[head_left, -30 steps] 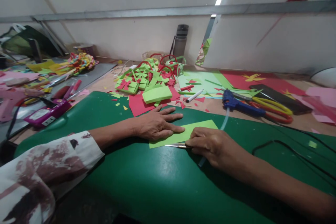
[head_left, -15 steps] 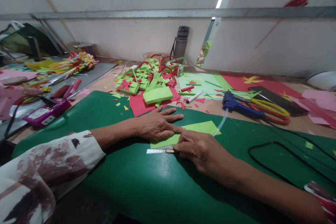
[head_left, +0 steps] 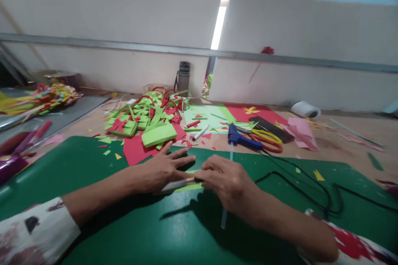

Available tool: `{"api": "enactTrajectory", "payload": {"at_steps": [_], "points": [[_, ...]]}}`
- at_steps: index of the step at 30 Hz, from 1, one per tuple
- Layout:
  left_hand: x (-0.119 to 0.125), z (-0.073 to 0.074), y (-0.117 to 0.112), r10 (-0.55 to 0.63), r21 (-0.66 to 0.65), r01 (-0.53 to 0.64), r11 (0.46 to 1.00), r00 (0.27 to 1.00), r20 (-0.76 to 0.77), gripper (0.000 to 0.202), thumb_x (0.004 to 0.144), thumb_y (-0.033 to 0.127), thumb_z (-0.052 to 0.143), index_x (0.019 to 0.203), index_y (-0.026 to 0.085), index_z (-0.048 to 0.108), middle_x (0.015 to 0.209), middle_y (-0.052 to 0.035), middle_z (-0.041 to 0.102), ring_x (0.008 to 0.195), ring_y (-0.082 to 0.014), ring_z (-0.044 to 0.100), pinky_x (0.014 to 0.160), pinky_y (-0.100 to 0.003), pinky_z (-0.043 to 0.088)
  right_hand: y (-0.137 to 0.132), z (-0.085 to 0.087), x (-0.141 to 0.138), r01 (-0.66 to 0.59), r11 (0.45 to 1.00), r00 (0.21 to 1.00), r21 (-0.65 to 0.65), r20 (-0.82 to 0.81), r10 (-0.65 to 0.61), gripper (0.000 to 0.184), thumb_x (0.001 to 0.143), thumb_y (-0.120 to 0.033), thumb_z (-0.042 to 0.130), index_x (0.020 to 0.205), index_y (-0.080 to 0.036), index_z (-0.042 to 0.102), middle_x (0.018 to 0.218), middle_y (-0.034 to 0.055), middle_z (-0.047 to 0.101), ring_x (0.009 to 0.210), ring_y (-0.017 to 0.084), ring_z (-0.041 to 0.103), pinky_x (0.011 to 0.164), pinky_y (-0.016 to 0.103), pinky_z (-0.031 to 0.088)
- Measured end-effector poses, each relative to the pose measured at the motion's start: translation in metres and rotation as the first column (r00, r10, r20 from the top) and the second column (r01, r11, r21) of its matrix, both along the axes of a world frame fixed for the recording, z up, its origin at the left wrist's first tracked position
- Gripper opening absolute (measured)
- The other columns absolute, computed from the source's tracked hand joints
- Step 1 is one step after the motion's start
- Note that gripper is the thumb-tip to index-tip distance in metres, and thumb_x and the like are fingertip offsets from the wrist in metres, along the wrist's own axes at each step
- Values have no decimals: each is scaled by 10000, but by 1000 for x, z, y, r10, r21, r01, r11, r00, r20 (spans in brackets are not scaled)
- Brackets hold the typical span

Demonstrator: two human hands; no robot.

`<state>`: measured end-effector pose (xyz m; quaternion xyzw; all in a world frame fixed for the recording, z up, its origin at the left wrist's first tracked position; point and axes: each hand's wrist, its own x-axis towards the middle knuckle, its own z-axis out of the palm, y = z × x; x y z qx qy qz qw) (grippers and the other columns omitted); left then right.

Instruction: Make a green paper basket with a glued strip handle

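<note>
A light green sheet of paper (head_left: pixel 188 188) lies on the green mat (head_left: pixel 139 232), mostly covered by my hands. My left hand (head_left: pixel 161 169) rests on it with fingers spread. In my right hand (head_left: pixel 225 178), closed fingers grip a knife-like tool (head_left: pixel 177 184) with a flat silvery blade; motion blurs it, and its handle is hidden in my fist. The blade points left, over the paper and beside my left thumb. A translucent glue stick (head_left: pixel 224 217) passes beneath my right hand from the blue glue gun (head_left: pixel 241 138).
Behind my hands are a folded green paper box (head_left: pixel 159 135), red paper (head_left: pixel 133 151) and a pile of green and red paper pieces (head_left: pixel 149 112). A white marker (head_left: pixel 201 132), scissors (head_left: pixel 267 138), a dark bottle (head_left: pixel 183 78) and a black cord (head_left: pixel 298 178) lie or stand around.
My view has turned up and to the right. The blade, earlier flat along the paper's near edge, is now raised over the paper. My right fist has lifted off the mat.
</note>
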<state>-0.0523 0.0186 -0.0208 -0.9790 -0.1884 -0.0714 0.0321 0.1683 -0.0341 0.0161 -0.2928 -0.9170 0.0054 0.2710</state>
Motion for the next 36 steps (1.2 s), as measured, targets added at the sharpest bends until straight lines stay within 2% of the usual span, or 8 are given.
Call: {"api": "enactTrajectory", "payload": {"at_steps": [5,9,13,16,21,23,28,36], "points": [[15,-3,2,38,119,-49,992,995,88,247,886,246,494,1110,305,578,1275,-61,537,1155,-256,489,1031,-510,220,50,-8,24,265,964,960,6,97,-264,168,864,-100,478,873,-144,639,850,76,616,831,172,540,730,277,407],[17,-7,-2,36,128,-53,990,991,131,180,879,176,464,994,194,601,1006,-78,656,933,-210,584,891,-413,386,74,-12,24,289,957,947,10,145,-287,140,841,-78,500,848,-143,624,835,70,618,820,177,547,742,289,399],[16,-8,-13,70,71,-88,994,972,226,185,885,168,422,918,172,604,889,-71,672,839,-205,592,756,-366,427,84,-12,14,303,953,937,15,180,-300,147,822,-76,525,908,-133,629,932,100,627,899,210,530,830,346,350],[15,-6,-24,133,20,-143,990,958,252,213,911,221,402,881,174,608,861,-65,671,811,-202,591,745,-363,437,80,-10,14,346,938,925,-17,176,-337,178,850,-118,509,989,-117,620,1032,134,611,953,228,518,846,360,336],[11,0,-39,213,-49,-207,977,955,204,309,841,429,527,1028,189,579,1010,-92,654,916,-272,572,764,-428,458,44,-8,31,276,945,940,-176,256,-227,133,866,-234,538,867,-147,638,792,40,643,719,139,560,639,232,371],[11,-1,-39,231,-48,-225,973,953,195,323,836,400,543,1079,189,560,1071,-97,640,973,-288,556,787,-443,465,31,-11,40,228,948,939,-222,308,-154,181,895,-240,487,847,-143,632,789,50,634,725,141,548,639,238,357],[15,-7,-29,234,-15,-235,972,951,202,217,872,265,493,1043,167,585,1114,-100,631,1026,-297,543,811,-458,485,28,-19,59,247,960,902,-133,394,-178,304,929,-229,395,731,-143,609,709,55,619,664,147,503,658,280,325],[12,-9,-21,226,66,-243,968,953,203,268,932,260,367,1018,159,600,1056,-102,647,981,-271,563,788,-429,501,36,-6,78,511,848,779,-136,491,-390,227,873,-200,498,694,-151,628,739,75,636,703,173,549,619,275,319]]}}
